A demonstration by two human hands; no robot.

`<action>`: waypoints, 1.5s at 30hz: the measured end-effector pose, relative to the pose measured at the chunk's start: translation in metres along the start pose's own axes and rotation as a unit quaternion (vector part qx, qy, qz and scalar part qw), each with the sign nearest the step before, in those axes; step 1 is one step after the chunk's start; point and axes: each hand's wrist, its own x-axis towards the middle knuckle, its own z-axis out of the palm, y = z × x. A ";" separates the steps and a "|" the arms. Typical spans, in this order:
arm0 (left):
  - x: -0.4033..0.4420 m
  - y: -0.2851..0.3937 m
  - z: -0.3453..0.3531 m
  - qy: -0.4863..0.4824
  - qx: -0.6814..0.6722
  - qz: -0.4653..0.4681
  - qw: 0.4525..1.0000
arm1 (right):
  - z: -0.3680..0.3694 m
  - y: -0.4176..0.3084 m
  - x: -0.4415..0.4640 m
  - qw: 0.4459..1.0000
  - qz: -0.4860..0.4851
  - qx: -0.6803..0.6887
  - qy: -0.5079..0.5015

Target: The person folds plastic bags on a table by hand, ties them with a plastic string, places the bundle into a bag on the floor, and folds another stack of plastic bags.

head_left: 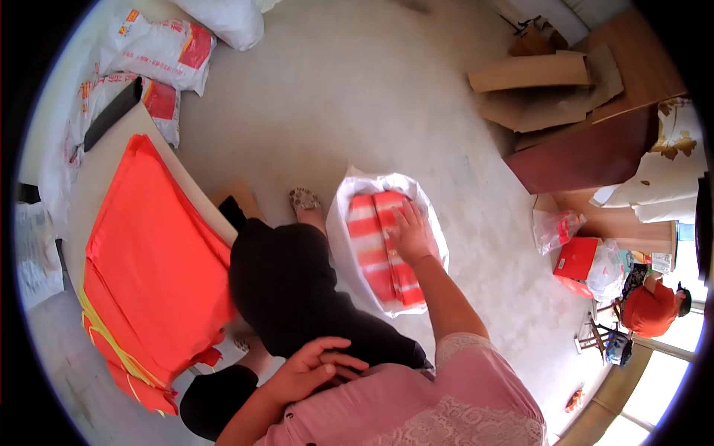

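My right hand point(409, 232) lies with fingers spread on red and white striped bundles point(372, 238). They sit side by side in an open white sack point(343, 256) on the floor; I cannot make out what they are. My left hand point(316, 369) rests by my lap against my pink top, fingers apart and partly bent, with nothing visible in it. To my left, a large pile of red cloth point(156, 260) with yellow edging or cord point(123, 348) is draped over a pale tabletop point(167, 160).
Printed white and red sacks point(160, 52) are stacked at the upper left. Opened cardboard boxes point(535, 82) lie at the upper right. Farther right are a red box point(576, 257), plastic bags point(606, 271) and a seated person in orange point(648, 306) near a window.
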 end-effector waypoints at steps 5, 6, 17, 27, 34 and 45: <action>-0.001 0.003 0.004 0.016 0.038 -0.007 0.999 | -0.002 0.025 -0.082 0.988 -0.068 -0.132 -0.042; -0.002 0.002 0.004 0.012 0.027 -0.004 1.000 | 0.005 0.025 -0.097 0.987 -0.064 -0.139 -0.047; -0.007 -0.003 0.005 0.046 0.049 0.014 0.998 | 0.065 0.032 -0.110 0.990 -0.023 -0.133 -0.049; -0.009 -0.007 0.005 0.054 0.039 0.024 0.997 | -0.008 -0.012 -0.115 0.981 0.021 -0.180 -0.071; -0.038 -0.005 -0.008 0.016 0.055 0.090 0.994 | -0.031 -0.039 -0.073 0.999 -0.008 -0.022 0.022; -0.203 -0.127 -0.109 0.444 0.675 -0.256 0.531 | -0.136 -0.246 -0.043 0.903 -0.332 0.223 0.159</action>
